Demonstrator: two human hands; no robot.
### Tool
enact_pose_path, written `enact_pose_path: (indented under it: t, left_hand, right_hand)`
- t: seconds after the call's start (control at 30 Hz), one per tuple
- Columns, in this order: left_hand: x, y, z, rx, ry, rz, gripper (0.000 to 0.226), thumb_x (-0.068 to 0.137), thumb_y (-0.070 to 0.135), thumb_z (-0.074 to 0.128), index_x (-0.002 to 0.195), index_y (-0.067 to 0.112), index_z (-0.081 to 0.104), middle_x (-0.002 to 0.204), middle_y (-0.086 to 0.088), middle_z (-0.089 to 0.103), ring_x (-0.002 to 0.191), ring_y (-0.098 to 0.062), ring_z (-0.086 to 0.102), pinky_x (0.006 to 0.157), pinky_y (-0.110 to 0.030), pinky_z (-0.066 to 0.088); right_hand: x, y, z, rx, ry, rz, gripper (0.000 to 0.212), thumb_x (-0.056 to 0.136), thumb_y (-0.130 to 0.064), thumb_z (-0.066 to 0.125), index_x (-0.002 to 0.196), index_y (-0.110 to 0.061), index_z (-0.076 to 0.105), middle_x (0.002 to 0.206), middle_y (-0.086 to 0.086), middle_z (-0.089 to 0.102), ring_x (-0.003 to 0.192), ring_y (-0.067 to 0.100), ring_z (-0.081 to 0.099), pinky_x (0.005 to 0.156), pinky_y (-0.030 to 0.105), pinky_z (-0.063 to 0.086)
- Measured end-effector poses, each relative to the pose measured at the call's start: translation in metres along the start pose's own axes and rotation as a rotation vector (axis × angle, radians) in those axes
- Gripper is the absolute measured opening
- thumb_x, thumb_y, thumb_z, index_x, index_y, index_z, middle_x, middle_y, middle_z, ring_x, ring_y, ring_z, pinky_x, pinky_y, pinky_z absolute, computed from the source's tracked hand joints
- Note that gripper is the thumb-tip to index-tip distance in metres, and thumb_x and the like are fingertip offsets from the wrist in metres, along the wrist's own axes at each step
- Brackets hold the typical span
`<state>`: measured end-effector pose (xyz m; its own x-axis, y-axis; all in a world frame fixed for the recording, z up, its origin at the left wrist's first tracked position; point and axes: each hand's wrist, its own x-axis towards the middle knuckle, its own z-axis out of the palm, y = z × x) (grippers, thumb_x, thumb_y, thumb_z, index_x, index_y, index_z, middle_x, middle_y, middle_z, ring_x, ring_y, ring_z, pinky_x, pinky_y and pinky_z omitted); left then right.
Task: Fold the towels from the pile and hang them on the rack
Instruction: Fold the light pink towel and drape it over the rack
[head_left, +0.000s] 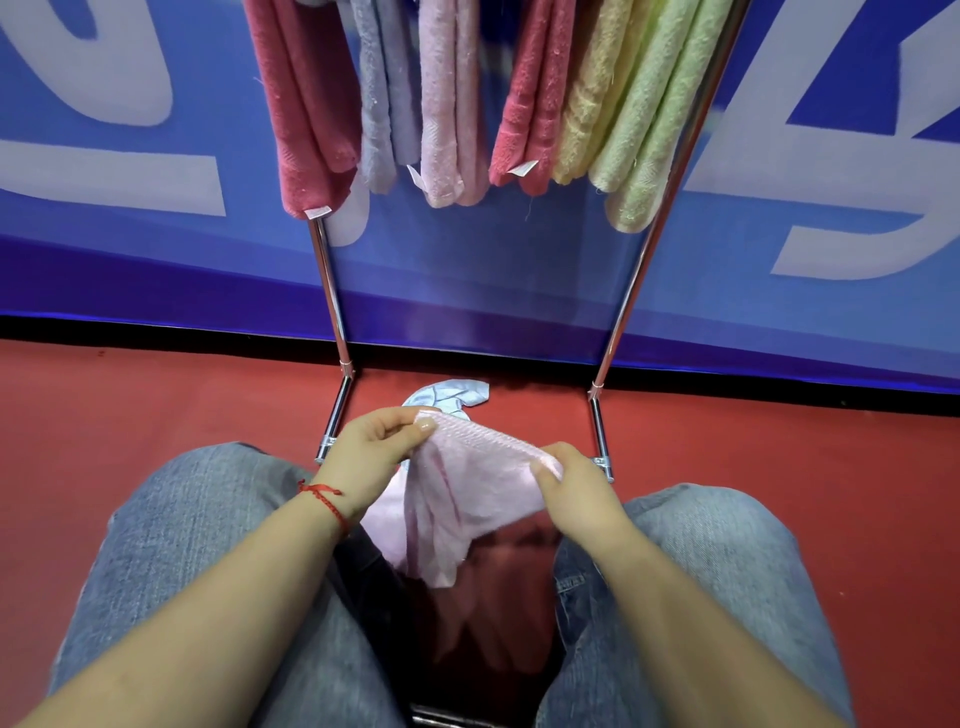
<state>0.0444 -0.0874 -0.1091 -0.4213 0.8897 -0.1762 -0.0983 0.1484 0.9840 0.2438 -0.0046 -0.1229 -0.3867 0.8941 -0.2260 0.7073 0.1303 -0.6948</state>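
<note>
A light pink towel (467, 499) hangs between my two hands, low in the middle of the head view. My left hand (371, 457) pinches its upper left corner. My right hand (576, 491) pinches the upper right corner, so the top edge is stretched between them and the rest droops between my knees. Ahead stands the chrome rack (330, 291), and several folded towels (452, 104) in red, grey, pink, yellow and green hang from its top. A pale blue towel (447, 396) lies crumpled on the floor at the rack's foot.
My knees in blue jeans (208, 545) flank the towel. The floor is red carpet (779, 467), and a blue banner wall (156, 260) stands right behind the rack. The rack's right leg (631, 291) slants down to a foot near my right hand.
</note>
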Motion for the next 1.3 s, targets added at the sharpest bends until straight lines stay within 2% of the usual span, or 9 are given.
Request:
enact_pose_path:
  t: [0.1, 0.23, 0.47, 0.6, 0.7, 0.83, 0.97, 1.13, 1.3]
  left_hand:
    - [-0.008, 0.001, 0.000, 0.061, 0.005, 0.004, 0.013, 0.086, 0.008, 0.061, 0.087, 0.016, 0.071, 0.086, 0.000, 0.072, 0.085, -0.013, 0.063, 0.085, -0.022, 0.051]
    - [-0.016, 0.006, -0.002, 0.193, 0.041, 0.057, 0.010, 0.085, 0.006, 0.063, 0.085, 0.015, 0.068, 0.083, -0.005, 0.068, 0.076, -0.010, 0.059, 0.077, -0.019, 0.049]
    - [-0.019, 0.034, -0.004, 0.171, 0.166, 0.107, 0.004, 0.089, 0.005, 0.058, 0.088, 0.006, 0.062, 0.064, -0.005, 0.054, 0.036, 0.000, 0.049, 0.040, -0.009, 0.039]
    - [-0.009, 0.069, 0.003, -0.006, 0.243, 0.175, 0.005, 0.094, 0.007, 0.051, 0.092, 0.005, 0.055, 0.076, -0.012, 0.060, 0.051, -0.002, 0.064, 0.052, -0.013, 0.052]
    - [-0.007, 0.112, 0.006, -0.006, 0.261, 0.307, 0.010, 0.094, 0.008, 0.051, 0.099, 0.001, 0.057, 0.075, -0.009, 0.063, 0.054, 0.000, 0.064, 0.058, -0.013, 0.054]
    - [-0.017, 0.177, 0.011, -0.009, 0.281, 0.488, 0.009, 0.093, 0.008, 0.052, 0.087, 0.011, 0.059, 0.077, -0.008, 0.064, 0.056, 0.003, 0.064, 0.062, -0.012, 0.054]
    - [-0.036, 0.240, 0.014, 0.072, 0.415, 0.662, 0.009, 0.088, 0.018, 0.061, 0.095, 0.014, 0.065, 0.090, -0.008, 0.069, 0.082, -0.018, 0.066, 0.077, -0.033, 0.052]
    - [-0.058, 0.277, 0.020, 0.037, 0.473, 0.767, 0.008, 0.086, 0.020, 0.063, 0.093, 0.018, 0.067, 0.087, -0.001, 0.067, 0.077, -0.011, 0.059, 0.071, -0.030, 0.049]
    - [-0.058, 0.261, 0.019, -0.098, 0.328, 0.644, 0.013, 0.090, 0.009, 0.058, 0.102, 0.004, 0.062, 0.077, -0.007, 0.065, 0.051, 0.003, 0.061, 0.046, -0.007, 0.043]
  right_hand:
    - [0.003, 0.004, -0.003, 0.025, 0.053, 0.039, 0.021, 0.096, -0.025, 0.048, 0.079, -0.014, 0.048, 0.071, -0.004, 0.048, 0.077, 0.020, 0.045, 0.060, 0.025, 0.023]
    - [0.002, 0.009, -0.006, 0.054, 0.140, 0.035, 0.025, 0.092, -0.028, 0.056, 0.073, -0.014, 0.047, 0.062, -0.007, 0.043, 0.066, 0.018, 0.042, 0.059, 0.028, 0.023]
    - [-0.009, -0.022, -0.032, 0.480, 0.193, -0.018, 0.022, 0.094, -0.018, 0.054, 0.075, -0.010, 0.046, 0.059, 0.006, 0.057, 0.044, 0.004, 0.060, 0.050, 0.019, 0.051]
    - [-0.017, -0.055, -0.069, 0.399, 0.227, -0.158, 0.021, 0.081, -0.021, 0.072, 0.073, -0.007, 0.059, 0.047, 0.000, 0.060, 0.043, 0.005, 0.056, 0.060, 0.028, 0.049]
    - [-0.025, -0.084, -0.103, 0.303, 0.243, -0.267, 0.024, 0.072, -0.023, 0.080, 0.072, -0.012, 0.059, 0.060, -0.001, 0.061, 0.053, 0.007, 0.051, 0.058, 0.024, 0.043]
    - [-0.036, -0.129, -0.146, 0.291, 0.387, -0.422, 0.022, 0.075, -0.025, 0.076, 0.067, -0.015, 0.058, 0.067, 0.005, 0.060, 0.064, 0.015, 0.050, 0.069, 0.041, 0.051]
    - [-0.059, -0.183, -0.185, 0.426, 0.575, -0.558, 0.033, 0.083, -0.025, 0.069, 0.060, -0.018, 0.047, 0.053, -0.002, 0.049, 0.047, 0.009, 0.054, 0.060, 0.043, 0.053]
    - [-0.076, -0.218, -0.206, 0.551, 0.644, -0.666, 0.021, 0.088, -0.015, 0.064, 0.070, -0.014, 0.052, 0.057, -0.001, 0.062, 0.058, 0.011, 0.065, 0.067, 0.032, 0.054]
    - [-0.076, -0.207, -0.203, 0.494, 0.666, -0.680, 0.023, 0.088, -0.016, 0.063, 0.067, -0.023, 0.056, 0.062, -0.006, 0.061, 0.063, 0.010, 0.064, 0.061, 0.018, 0.048]
